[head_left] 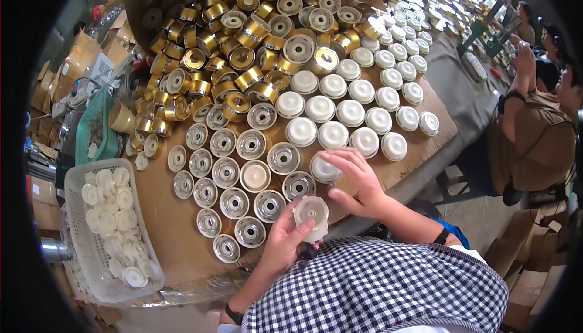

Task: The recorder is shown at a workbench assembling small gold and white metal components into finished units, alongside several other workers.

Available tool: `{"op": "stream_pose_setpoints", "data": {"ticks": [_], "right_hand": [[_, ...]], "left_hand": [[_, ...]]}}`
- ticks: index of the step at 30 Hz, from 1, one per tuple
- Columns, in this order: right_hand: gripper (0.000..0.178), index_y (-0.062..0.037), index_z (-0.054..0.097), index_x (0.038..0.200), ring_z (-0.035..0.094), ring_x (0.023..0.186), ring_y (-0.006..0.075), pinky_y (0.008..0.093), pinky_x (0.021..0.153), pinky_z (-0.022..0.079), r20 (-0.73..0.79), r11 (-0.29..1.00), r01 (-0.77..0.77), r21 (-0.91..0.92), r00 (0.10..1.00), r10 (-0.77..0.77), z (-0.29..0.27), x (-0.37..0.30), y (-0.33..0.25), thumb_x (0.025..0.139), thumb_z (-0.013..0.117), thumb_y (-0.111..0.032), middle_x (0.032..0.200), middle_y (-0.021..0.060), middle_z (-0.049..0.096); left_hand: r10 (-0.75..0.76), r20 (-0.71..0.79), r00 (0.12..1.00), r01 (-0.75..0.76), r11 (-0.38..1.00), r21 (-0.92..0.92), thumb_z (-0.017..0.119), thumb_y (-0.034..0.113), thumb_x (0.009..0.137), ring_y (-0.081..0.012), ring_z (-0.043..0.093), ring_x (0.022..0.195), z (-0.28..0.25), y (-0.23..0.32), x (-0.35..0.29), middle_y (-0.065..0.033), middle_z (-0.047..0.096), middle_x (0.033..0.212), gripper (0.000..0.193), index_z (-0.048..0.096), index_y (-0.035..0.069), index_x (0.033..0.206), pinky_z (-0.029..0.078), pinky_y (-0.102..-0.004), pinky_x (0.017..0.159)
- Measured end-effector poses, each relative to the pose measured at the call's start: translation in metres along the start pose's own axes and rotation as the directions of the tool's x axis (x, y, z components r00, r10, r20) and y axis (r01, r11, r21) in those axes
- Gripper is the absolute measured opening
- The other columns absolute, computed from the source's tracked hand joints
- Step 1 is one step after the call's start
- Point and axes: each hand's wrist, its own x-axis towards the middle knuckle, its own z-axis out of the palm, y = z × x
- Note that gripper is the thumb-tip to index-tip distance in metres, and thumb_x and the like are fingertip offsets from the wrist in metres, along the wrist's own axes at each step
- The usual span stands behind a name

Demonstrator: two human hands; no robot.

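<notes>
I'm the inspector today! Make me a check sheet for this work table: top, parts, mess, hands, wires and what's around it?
Surface: brown board, bare in patches.
Parts: silver cups spread out; white caps to their right.
Clutter: heaped gold cups; white basket of pale pieces.
Hands: left hand holds a white piece; right hand open by the nearest cap, contact unclear.
Cables: cannot tell; left background blurred.
Surroundings: people right, boxes left.

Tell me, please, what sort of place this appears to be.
Probably a small factory or assembly workshop: gold parts lie heaped beside rows of white parts, a basket holds loose white pieces, and boxes stand at the left.
</notes>
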Motion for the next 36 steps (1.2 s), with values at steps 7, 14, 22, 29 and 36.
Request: {"op": "stream_pose_setpoints", "data": {"ticks": [7, 14, 22, 29, 36], "right_hand": [[0.068, -0.0035, 0.052, 0.142, 0.06, 0.118, 0.0333, 0.044, 0.101, 0.048, 0.23, 0.92, 0.051, 0.388, 0.962, -0.151, 0.005, -0.009, -0.026, 0.082, 0.081, -0.02, 0.131, 0.0166, 0.062], [0.04, 0.0004, 0.064, 0.122, 0.07, 0.094, 0.0281, 0.0368, 0.084, 0.054, 0.166, 0.864, -0.244, 0.441, 0.968, 0.189, 0.008, -0.021, -0.032, 0.089, 0.076, -0.019, 0.104, 0.0145, 0.071], [0.047, -0.0014, 0.058, 0.135, 0.068, 0.102, 0.027, 0.0377, 0.08, 0.055, 0.186, 0.894, -0.34, 0.291, 0.937, 0.295, 0.007, -0.012, -0.043, 0.094, 0.072, -0.018, 0.122, 0.0179, 0.064], [0.06, -0.0037, 0.055, 0.142, 0.062, 0.111, 0.0296, 0.0407, 0.095, 0.053, 0.223, 0.933, -0.103, 0.343, 0.975, 0.026, 0.003, -0.004, -0.034, 0.089, 0.077, -0.018, 0.13, 0.0167, 0.061], [0.071, -0.0045, 0.055, 0.142, 0.054, 0.127, 0.0301, 0.0469, 0.11, 0.04, 0.227, 0.992, 0.095, -0.08, 0.971, -0.075, 0.012, 0.022, -0.027, 0.08, 0.081, -0.027, 0.129, 0.0122, 0.063]], "left_hand": [[-0.069, 0.044, 0.997, 0.075, 0.989, -0.131, 0.051, 0.025, 0.107, -0.0213, 0.066, 0.091, -0.001, -0.001, 0.003, -0.0122, 0.062, 0.117, 0.045, 0.042, 0.002, 0.146, 0.055, -0.0341, 0.064], [-0.015, 0.22, 0.975, -0.013, 0.992, 0.127, 0.046, 0.033, 0.11, -0.016, 0.066, 0.098, -0.003, -0.004, -0.001, -0.01, 0.066, 0.114, 0.048, 0.043, 0.001, 0.145, 0.054, -0.031, 0.081], [0.176, 0.101, 0.979, -0.203, 0.868, 0.454, 0.058, 0.021, 0.105, -0.0138, 0.068, 0.094, -0.006, -0.011, 0.0, -0.0085, 0.073, 0.105, 0.032, 0.063, -0.003, 0.125, 0.052, -0.0293, 0.087], [0.256, 0.058, 0.965, -0.255, 0.856, 0.451, 0.056, 0.02, 0.105, -0.0145, 0.067, 0.096, -0.008, -0.013, -0.004, -0.009, 0.072, 0.105, 0.028, 0.065, -0.003, 0.119, 0.052, -0.03, 0.087], [0.115, 0.075, 0.99, -0.133, 0.942, 0.309, 0.056, 0.023, 0.104, -0.0144, 0.065, 0.105, -0.025, -0.01, -0.017, -0.0077, 0.07, 0.108, 0.03, 0.063, 0.0, 0.121, 0.05, -0.0309, 0.093]]}}
